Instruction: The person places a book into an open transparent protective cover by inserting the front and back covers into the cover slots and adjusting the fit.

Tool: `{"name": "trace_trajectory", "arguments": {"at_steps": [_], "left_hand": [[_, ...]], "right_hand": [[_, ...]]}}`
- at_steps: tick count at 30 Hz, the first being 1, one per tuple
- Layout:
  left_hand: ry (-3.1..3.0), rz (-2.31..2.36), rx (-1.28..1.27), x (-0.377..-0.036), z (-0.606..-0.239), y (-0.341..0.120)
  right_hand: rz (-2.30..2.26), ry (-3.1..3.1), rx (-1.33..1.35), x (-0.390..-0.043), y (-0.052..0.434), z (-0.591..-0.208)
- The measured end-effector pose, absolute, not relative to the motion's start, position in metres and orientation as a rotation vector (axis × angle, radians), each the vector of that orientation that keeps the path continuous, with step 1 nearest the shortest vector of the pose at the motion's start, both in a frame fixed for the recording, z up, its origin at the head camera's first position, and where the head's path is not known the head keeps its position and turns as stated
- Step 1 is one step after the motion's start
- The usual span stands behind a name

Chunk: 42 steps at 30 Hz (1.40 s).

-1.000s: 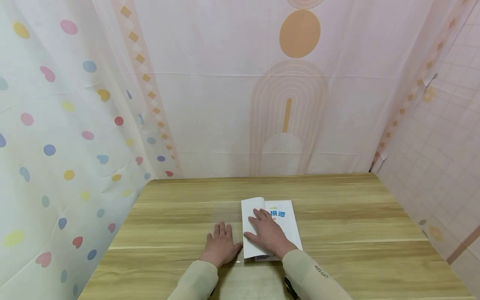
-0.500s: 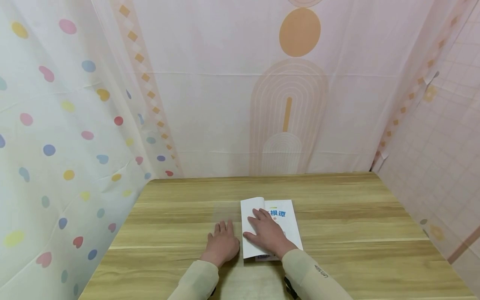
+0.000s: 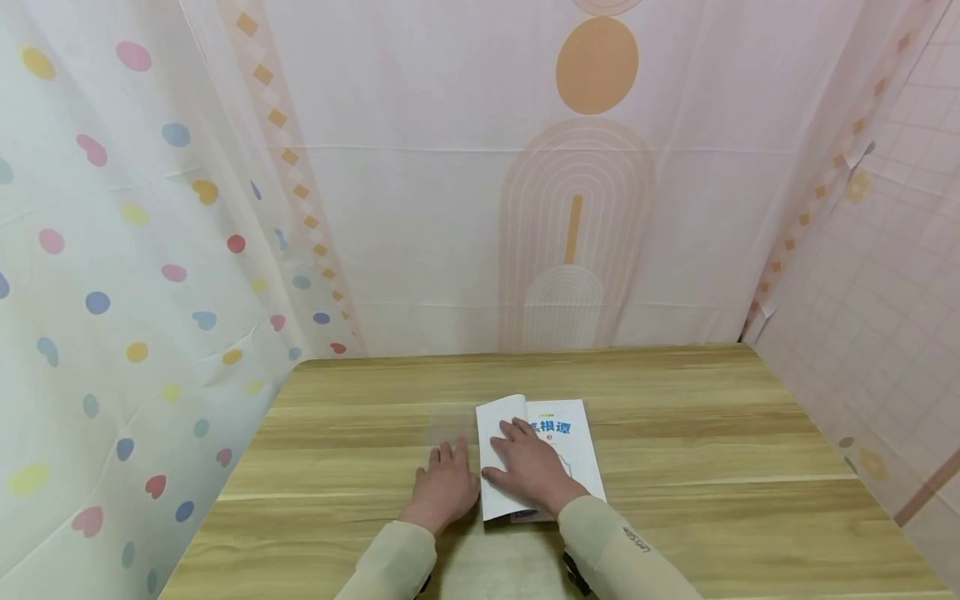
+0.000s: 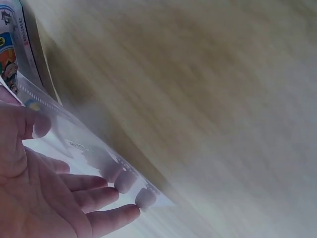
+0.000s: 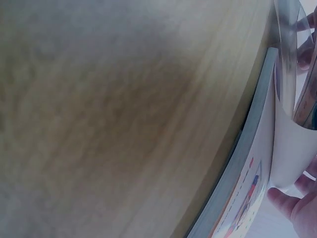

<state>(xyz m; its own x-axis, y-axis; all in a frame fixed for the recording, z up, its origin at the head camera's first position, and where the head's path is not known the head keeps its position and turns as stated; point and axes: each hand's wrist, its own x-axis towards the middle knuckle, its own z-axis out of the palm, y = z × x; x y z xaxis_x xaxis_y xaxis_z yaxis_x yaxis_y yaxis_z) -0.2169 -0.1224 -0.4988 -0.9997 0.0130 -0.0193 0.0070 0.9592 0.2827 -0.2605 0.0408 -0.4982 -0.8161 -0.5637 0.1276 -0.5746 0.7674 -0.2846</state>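
Observation:
A book (image 3: pixel 581 454) with blue printed characters lies in front of me, its white flap (image 3: pixel 498 421) folded over toward the left. My right hand (image 3: pixel 532 467) rests on that flap with its fingers spread. Left of the book, my left hand (image 3: pixel 441 490) lies flat on a clear plastic sheet (image 3: pixel 448 423), its thumb close to the flap's edge. In the left wrist view the fingers of that hand (image 4: pixel 54 188) touch the sheet and are reflected in it. The right wrist view shows the thick page block (image 5: pixel 247 144) and the flap curving up beside it.
The wood-grain table (image 3: pixel 360 400) reaches out on both sides of the book. Patterned curtains hang around it, with a dotted one (image 3: pixel 150 317) at the left and a pale one (image 3: pixel 420 208) at the back.
My right hand and the white flap have slid slightly left. My left thumb, stretched out to the flap's edge earlier, has drawn in against the hand, and the left fingers have shifted slightly forward.

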Motion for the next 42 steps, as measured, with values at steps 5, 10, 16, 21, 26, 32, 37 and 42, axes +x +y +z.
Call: {"name": "trace_trajectory", "arguments": {"at_steps": [5, 10, 16, 21, 26, 32, 37, 42], "left_hand": [[3.117, 0.383, 0.046, -0.215, -0.497, -0.123], [3.144, 0.333, 0.098, -0.214, -0.496, -0.122], [3.152, 0.315, 0.163, -0.216, -0.495, -0.119], [3.159, 0.316, 0.170, -0.217, -0.496, -0.119], [3.148, 0.286, 0.229, -0.216, -0.496, -0.120], [3.084, 0.226, 0.273, -0.214, -0.495, -0.120], [3.095, 0.202, 0.273, -0.213, -0.496, -0.121], [3.096, 0.213, 0.268, -0.212, -0.494, -0.122]], "right_hand": [[0.448, -2.931, 0.931, -0.260, 0.036, -0.498], [0.393, -2.937, 0.917, -0.259, 0.033, -0.496], [0.311, -2.930, 0.905, -0.260, 0.030, -0.496], [0.320, -2.937, 0.898, -0.260, 0.027, -0.496], [0.318, -2.938, 0.883, -0.260, 0.024, -0.497], [0.311, -2.938, 0.864, -0.259, 0.023, -0.499], [0.454, -2.939, 0.934, -0.260, 0.029, -0.498], [0.632, -2.872, 1.048, -0.264, 0.041, -0.498]]}}
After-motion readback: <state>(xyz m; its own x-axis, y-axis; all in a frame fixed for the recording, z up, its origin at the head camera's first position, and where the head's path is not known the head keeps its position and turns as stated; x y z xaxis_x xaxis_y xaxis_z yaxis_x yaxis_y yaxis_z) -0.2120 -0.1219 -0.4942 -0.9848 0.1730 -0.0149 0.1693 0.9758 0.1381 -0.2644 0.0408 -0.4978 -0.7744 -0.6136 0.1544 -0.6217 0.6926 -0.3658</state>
